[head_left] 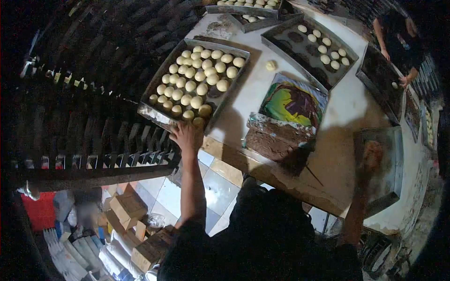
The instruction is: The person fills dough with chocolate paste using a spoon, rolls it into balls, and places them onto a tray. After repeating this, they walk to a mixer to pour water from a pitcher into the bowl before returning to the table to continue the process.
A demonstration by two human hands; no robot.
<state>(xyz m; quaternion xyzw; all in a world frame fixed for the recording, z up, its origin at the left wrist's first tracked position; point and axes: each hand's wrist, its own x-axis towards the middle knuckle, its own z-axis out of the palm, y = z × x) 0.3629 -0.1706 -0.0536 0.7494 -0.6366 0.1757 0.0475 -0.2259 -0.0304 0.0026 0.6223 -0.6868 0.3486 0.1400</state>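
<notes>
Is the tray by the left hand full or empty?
Mostly full: pale round balls cover most of the tray, leaving a bare patch near its right side.

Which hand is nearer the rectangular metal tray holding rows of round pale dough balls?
Left. The left hand is at that tray's near edge, beside the closest dough balls; the right hand is well away, over a separate grey metal tray.

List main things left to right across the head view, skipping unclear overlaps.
Red item → topmost cardboard box → left hand → brown slab → right hand → co-worker's lower hand
</notes>
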